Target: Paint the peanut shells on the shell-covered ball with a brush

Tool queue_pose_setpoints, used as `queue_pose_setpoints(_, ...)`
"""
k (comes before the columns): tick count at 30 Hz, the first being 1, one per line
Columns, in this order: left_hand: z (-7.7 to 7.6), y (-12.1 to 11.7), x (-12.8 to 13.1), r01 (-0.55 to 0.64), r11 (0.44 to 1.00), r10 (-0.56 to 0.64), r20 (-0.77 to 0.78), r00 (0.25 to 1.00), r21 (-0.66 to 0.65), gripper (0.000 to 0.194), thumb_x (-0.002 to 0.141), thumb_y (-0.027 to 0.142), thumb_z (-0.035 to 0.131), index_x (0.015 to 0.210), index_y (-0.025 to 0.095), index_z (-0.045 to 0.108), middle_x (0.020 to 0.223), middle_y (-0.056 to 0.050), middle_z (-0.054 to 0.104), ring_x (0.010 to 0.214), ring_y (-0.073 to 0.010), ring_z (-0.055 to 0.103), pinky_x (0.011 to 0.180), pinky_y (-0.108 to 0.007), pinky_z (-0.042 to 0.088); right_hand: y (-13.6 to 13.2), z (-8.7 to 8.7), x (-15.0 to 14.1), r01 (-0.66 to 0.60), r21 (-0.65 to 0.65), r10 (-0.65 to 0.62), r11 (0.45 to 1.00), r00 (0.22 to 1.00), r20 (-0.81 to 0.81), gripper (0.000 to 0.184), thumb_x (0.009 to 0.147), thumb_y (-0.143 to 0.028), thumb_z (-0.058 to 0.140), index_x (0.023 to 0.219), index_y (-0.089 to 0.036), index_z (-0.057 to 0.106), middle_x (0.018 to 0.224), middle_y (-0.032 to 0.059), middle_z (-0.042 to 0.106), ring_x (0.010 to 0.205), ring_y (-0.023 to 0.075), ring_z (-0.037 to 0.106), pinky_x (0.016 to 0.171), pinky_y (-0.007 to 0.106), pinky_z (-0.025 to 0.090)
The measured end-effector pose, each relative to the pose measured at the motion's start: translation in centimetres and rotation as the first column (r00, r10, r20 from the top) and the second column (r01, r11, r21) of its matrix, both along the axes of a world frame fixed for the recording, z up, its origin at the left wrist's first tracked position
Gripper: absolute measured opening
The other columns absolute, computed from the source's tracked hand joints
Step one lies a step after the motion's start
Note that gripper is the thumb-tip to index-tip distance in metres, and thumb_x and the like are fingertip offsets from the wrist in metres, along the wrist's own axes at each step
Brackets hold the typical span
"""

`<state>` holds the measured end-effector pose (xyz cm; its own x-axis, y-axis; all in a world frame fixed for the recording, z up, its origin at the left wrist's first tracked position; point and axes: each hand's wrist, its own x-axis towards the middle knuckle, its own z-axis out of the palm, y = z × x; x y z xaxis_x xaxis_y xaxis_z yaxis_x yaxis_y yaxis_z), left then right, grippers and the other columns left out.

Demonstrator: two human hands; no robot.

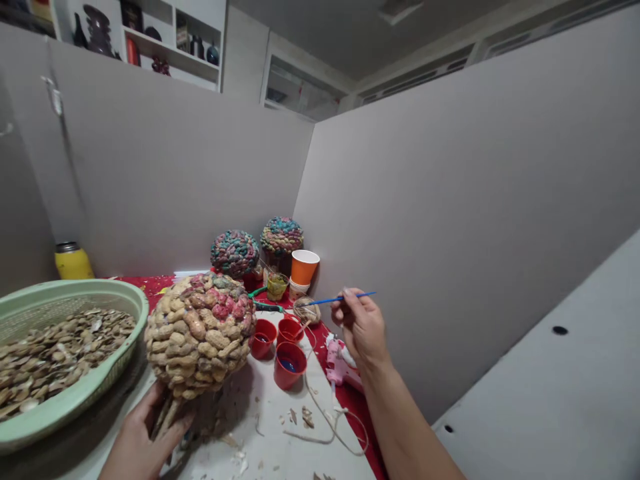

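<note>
My left hand [145, 437] grips the stem under a ball covered in peanut shells [200, 333], whose top is partly painted pink and teal. My right hand [363, 327] pinches a thin blue paintbrush [345, 298], held level above three small red paint cups [280, 347]. The brush tip points left toward the cups and the ball.
A green basket [100, 383] of shell halves sits at the left. Two painted peanut balls [235, 252] stand at the back by an orange paper cup [304, 267]. A pink glue gun [340, 363] with its cord lies right of the cups. Grey partition walls close in behind and right.
</note>
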<state>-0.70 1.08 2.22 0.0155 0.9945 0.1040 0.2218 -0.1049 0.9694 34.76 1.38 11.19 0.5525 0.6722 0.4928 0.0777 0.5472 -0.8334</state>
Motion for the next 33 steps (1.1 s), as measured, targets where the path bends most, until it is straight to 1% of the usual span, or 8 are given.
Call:
queue_pose_setpoints(4, 0.4, -0.5, 0.4, 0.051, 0.999, -0.052, 0.073, 0.996, 0.015, 0.047, 0.062, 0.048, 0.081, 0.099, 0.019, 0.074, 0.122, -0.017, 0.079, 0.117, -0.0398, 0.072, 0.103, -0.047, 0.056, -2.1, 1.3, -3.2, -0.072, 0.088, 0.076, 0.994, 0.996, -0.050, 0.041, 0.071, -0.058, 0.082, 0.072, -0.022, 0.062, 0.057, -0.0043, 0.063, 0.043, 0.0077, 0.053, 0.043, 0.019, 0.045)
queue_pose_setpoints(9, 0.4, -0.7, 0.6, 0.092, 0.994, -0.096, 0.092, 0.991, 0.052, 0.048, 0.066, 0.045, 0.079, 0.105, 0.018, 0.073, 0.125, -0.016, 0.079, 0.119, -0.0381, 0.071, 0.102, -0.044, 0.057, -4.3, 2.9, -7.4, -0.185, 0.203, 0.187, 0.962, 0.982, 0.007, 0.027, 0.081, -0.049, 0.080, 0.076, -0.023, 0.073, 0.065, -0.0001, 0.070, 0.046, 0.0105, 0.059, 0.041, 0.021, 0.048)
queue_pose_setpoints(14, 0.5, -0.7, 0.5, 0.110, 0.991, -0.116, 0.079, 0.990, 0.073, 0.049, 0.070, 0.044, 0.077, 0.110, 0.016, 0.074, 0.127, -0.017, 0.077, 0.122, -0.0380, 0.069, 0.104, -0.045, 0.055, -5.2, 3.8, -10.4, -0.200, 0.325, 0.173, 0.924, 0.979, 0.110, 0.016, 0.089, -0.041, 0.074, 0.083, -0.026, 0.076, 0.070, 0.0000, 0.071, 0.056, 0.0122, 0.065, 0.047, 0.021, 0.052)
queue_pose_setpoints(17, 0.3, -0.7, 0.4, 0.117, 0.990, -0.125, 0.103, 0.987, 0.076, 0.047, 0.070, 0.040, 0.078, 0.111, 0.017, 0.074, 0.126, -0.015, 0.079, 0.122, -0.0376, 0.069, 0.105, -0.045, 0.055, -5.4, 3.4, -10.8, -0.149, 0.368, 0.103, 0.918, 0.984, 0.144, 0.016, 0.090, -0.038, 0.074, 0.081, -0.025, 0.075, 0.071, 0.0009, 0.069, 0.059, 0.0132, 0.065, 0.049, 0.022, 0.052)
queue_pose_setpoints(21, -0.1, -0.7, 0.4, 0.143, 0.987, -0.152, 0.147, 0.977, 0.067, 0.051, 0.073, 0.040, 0.078, 0.117, 0.015, 0.073, 0.128, -0.014, 0.078, 0.124, -0.0366, 0.068, 0.105, -0.044, 0.055, -5.3, 2.8, -10.4, -0.124, 0.346, 0.043, 0.930, 0.972, 0.231, 0.017, 0.092, -0.036, 0.071, 0.082, -0.023, 0.074, 0.073, 0.0030, 0.069, 0.060, 0.0144, 0.064, 0.047, 0.022, 0.051)
queue_pose_setpoints(27, -0.8, -0.6, 0.3, 0.155, 0.986, -0.162, 0.168, 0.972, 0.056, 0.055, 0.078, 0.044, 0.077, 0.124, 0.013, 0.070, 0.130, -0.016, 0.076, 0.125, -0.0367, 0.067, 0.108, -0.046, 0.052, -5.4, 2.5, -9.9, -0.162, 0.322, 0.092, 0.933, 0.971, 0.221, 0.015, 0.094, -0.036, 0.068, 0.085, -0.025, 0.073, 0.074, 0.0014, 0.068, 0.060, 0.0136, 0.063, 0.050, 0.022, 0.051)
queue_pose_setpoints(30, -1.1, -0.6, 0.2, 0.161, 0.986, -0.168, 0.169, 0.971, 0.052, 0.054, 0.079, 0.044, 0.076, 0.124, 0.014, 0.070, 0.131, -0.014, 0.076, 0.128, -0.0355, 0.065, 0.110, -0.044, 0.050, -5.5, 1.7, -9.9, -0.198, 0.289, 0.118, 0.937, 0.955, 0.274, 0.011, 0.097, -0.030, 0.064, 0.090, -0.025, 0.072, 0.077, 0.0019, 0.068, 0.066, 0.0154, 0.065, 0.054, 0.025, 0.053)
queue_pose_setpoints(33, -1.3, -0.5, 0.2, 0.156, 0.986, -0.163, 0.176, 0.971, 0.055, 0.052, 0.079, 0.044, 0.077, 0.121, 0.015, 0.071, 0.128, -0.013, 0.078, 0.123, -0.0350, 0.068, 0.107, -0.042, 0.053, -5.6, 0.9, -9.9, -0.236, 0.324, 0.121, 0.916, 0.934, 0.337, 0.009, 0.096, -0.022, 0.064, 0.095, -0.026, 0.072, 0.078, 0.0020, 0.068, 0.072, 0.0167, 0.066, 0.061, 0.029, 0.056)
